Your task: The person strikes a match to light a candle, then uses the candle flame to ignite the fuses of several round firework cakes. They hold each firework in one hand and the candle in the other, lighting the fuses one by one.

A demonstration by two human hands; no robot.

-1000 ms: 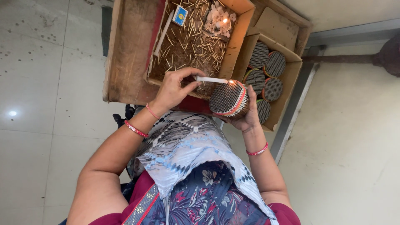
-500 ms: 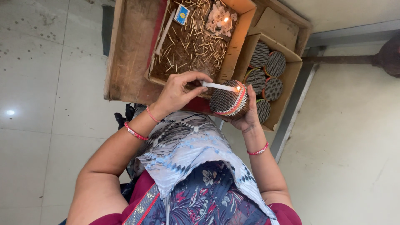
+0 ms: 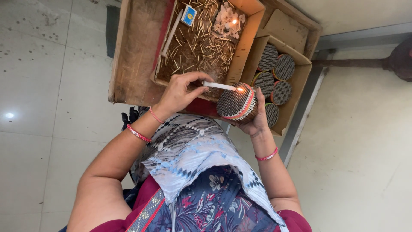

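White taper (image 3: 219, 86), lit, pinched in the left hand (image 3: 182, 92); its long axis points at the round bundle (image 3: 237, 103) clasped by the right hand (image 3: 257, 120).

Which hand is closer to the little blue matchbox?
Left. The left hand, pinching a thin white lit stick, sits just below the small blue matchbox; the right hand holds a round bundle farther aside.

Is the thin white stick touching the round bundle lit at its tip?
Yes, the thin white stick in the left hand shows a small flame where it meets the round bundle.
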